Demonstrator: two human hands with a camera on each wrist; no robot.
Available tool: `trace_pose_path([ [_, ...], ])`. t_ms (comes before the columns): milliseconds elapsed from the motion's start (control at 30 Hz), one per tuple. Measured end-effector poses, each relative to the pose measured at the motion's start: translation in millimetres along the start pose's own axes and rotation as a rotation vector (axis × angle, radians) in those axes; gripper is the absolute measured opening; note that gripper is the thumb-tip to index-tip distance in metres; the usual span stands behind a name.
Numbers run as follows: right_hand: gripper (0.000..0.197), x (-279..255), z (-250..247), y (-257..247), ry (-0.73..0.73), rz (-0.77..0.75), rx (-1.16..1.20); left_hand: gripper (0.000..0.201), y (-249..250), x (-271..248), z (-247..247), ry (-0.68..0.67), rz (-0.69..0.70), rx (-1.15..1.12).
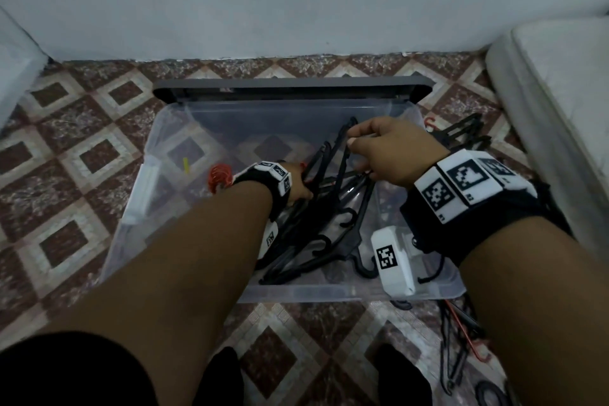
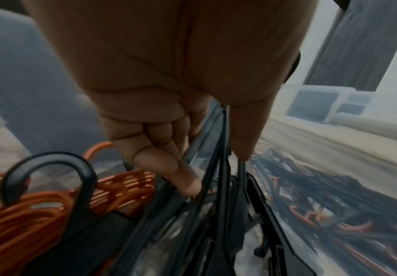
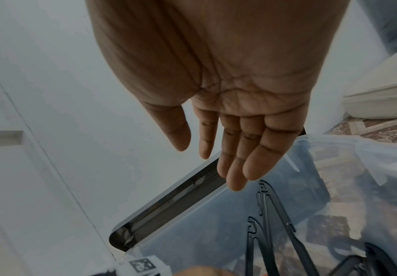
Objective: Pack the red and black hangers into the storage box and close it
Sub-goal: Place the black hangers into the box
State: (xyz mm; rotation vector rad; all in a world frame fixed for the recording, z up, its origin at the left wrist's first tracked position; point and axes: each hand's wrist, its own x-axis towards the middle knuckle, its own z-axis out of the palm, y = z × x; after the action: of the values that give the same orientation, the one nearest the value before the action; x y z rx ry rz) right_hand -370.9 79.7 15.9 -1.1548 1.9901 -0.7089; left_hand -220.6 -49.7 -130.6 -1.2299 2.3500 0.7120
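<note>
Fingers of the left hand [image 2: 169,104] pinch thin black plastic hangers [image 1: 316,208] inside the clear box [image 1: 211,115]; right hand [image 3: 228,115] flat, grip empty.

Both forearms reach forward and down, each wrist wearing a black band with white marker blocks. The left hand [image 1: 300,188] is lower, its fingers [image 2: 169,168] curled and thumb pressed in a pinch. The right hand [image 1: 392,150] is higher, palm down, fingers [image 3: 247,158] straight and relaxed, holding nothing.
</note>
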Motion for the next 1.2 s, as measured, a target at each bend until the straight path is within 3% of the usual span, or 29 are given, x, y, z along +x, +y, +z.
trace_pose_path([
  [100, 0.012, -4.0, -5.5, -1.8, 0.002, -0.015, 0.007, 0.047, 7.6, -6.3, 6.7, 0.011, -0.020, 0.059],
  [200, 0.009, -10.8, -13.6, -4.7, 0.007, -0.019, -0.002, 0.029, 10.5, -22.8, 1.1, -0.022, 0.009, -0.084],
  [300, 0.009, -18.9, -22.5, -7.1, -0.008, -0.025, -0.068, 0.027, 12.1, -54.7, -24.8, 0.035, 0.054, -0.213],
  [433, 0.034, -28.0, -27.4, -8.4, -0.053, -0.021, -0.252, 0.027, 9.1, -114.3, -81.3, 0.120, 0.137, -0.211],
  [533, 0.049, -35.0, -29.6, -9.0, -0.141, -0.032, -0.346, 0.029, 4.3, -147.5, -107.2, 0.224, 0.195, -0.459],
  [633, 0.030, -35.5, -34.3, -7.7, -0.153, -0.132, -0.271, 0.030, 0.3, -160.4, -113.9, 0.337, 0.268, -0.833],
  [733, 0.027, -33.5, -42.8, -8.2, -0.089, -0.199, -0.178, 0.030, -3.6, -151.0, -110.1, 0.400, 0.282, -1.014],
  [900, 0.013, -29.0, -56.1, 2.3, 0.015, -0.300, -0.190, 0.030, -6.4, -112.7, -91.8, 0.381, 0.137, -1.246],
  [967, 0.015, -27.9, -58.4, 4.4, 0.100, -0.322, -0.200, 0.034, -7.0, -94.5, -74.7, 0.281, 0.026, -1.127],
  [1133, 0.019, -26.6, -61.1, 2.6, 0.154, -0.350, -0.211, 0.044, -3.3, -36.4, -28.1, -0.063, -0.068, -0.146],
  [1200, 0.018, -24.4, -61.4, 1.9, 0.182, -0.373, -0.193, 0.045, 6.5, -12.8, -15.2, -0.069, -0.103, 0.073],
])
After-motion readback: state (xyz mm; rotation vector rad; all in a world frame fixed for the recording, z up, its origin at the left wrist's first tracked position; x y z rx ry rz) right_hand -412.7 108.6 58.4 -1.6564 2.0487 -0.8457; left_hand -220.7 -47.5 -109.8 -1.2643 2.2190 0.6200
